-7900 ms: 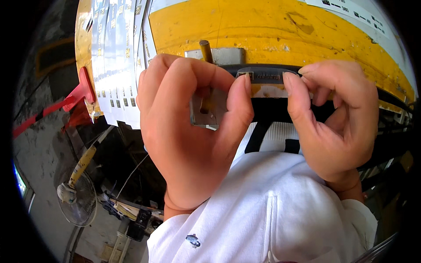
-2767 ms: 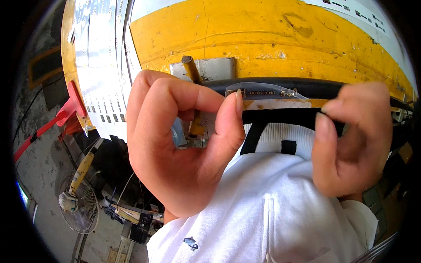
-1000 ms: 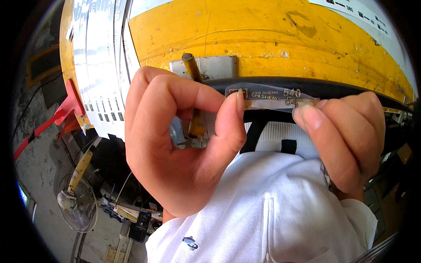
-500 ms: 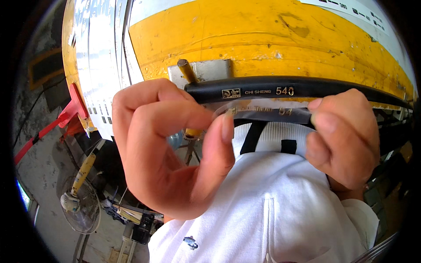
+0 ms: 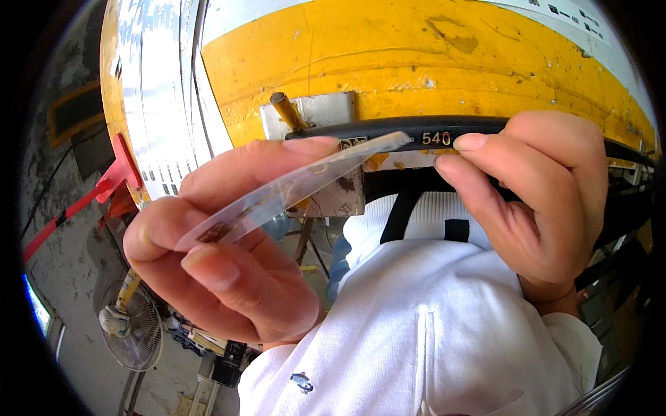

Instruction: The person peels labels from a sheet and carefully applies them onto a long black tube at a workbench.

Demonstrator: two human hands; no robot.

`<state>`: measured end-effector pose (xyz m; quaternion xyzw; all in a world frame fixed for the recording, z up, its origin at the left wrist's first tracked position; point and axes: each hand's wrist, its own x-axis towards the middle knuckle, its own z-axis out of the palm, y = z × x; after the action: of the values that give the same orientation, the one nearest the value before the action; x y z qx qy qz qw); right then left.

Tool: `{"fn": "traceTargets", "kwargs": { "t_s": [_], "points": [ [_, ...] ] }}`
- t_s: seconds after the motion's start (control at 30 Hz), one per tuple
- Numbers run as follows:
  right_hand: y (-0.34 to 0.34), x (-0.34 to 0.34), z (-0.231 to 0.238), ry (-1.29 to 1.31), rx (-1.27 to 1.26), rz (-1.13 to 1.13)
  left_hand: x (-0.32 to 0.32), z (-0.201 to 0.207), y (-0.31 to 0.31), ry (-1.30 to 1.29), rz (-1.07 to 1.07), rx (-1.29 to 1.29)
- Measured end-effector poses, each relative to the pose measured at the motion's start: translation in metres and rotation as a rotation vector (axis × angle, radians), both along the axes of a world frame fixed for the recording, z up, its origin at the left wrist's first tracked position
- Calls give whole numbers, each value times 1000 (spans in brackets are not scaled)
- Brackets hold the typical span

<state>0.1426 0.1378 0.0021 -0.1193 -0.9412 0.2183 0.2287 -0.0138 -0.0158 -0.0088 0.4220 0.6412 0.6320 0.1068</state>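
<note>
So the left hand (image 5: pixel 239 277) is pinching a clear, thin plastic film strip (image 5: pixel 277 197) at its lower end, thumb and fingers closing on it. The strip is slanting up to the right, and its far end is crossing in front of a long black round bar (image 5: pixel 437 126). Can't tell if the two are actually touching there.

The right hand (image 5: pixel 538 187) is hovering around that bar, index fingertip overlapping it just beside some gold printed markings (image 5: pixel 436 139), thumb sitting a bit lower with a small gap between the tips. Honestly can't tell whether those fingers are gripping the bar or just resting there.

The bar is running along the near edge of a worn yellow tabletop (image 5: pixel 374 55), its left end lying beside a short brownish-yellow rod (image 5: pixel 288 112) and a grey metal plate (image 5: pixel 329 107). Over on the left, shiny white printed sheets (image 5: pixel 163 104) are covering part of the surface, with a red plastic T-shaped tool (image 5: pixel 121 168) sticking out next to them. A caged fan (image 5: pixel 135 329) is standing lower down.
</note>
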Motion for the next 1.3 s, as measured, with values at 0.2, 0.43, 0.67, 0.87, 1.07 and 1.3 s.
{"fn": "traceTargets", "kwargs": {
  "t_s": [0.2,0.43,0.67,0.87,1.07,1.3],
  "points": [
    [-2,-5,-1,-1,-50,-25,-4,-5,1,77,-6,-47],
    [-5,-8,3,-45,-96,-67,-2,-1,2,138,14,-155],
    [-1,-5,3,-97,-152,-61,-5,-2,2,147,8,-172],
    [3,1,-3,30,-259,-86,-1,-1,2,98,44,-165],
    [12,7,5,22,16,39,6,7,8,-23,34,-125],
    [0,5,0,29,-27,37,2,7,9,102,33,-207]
  ]
}}
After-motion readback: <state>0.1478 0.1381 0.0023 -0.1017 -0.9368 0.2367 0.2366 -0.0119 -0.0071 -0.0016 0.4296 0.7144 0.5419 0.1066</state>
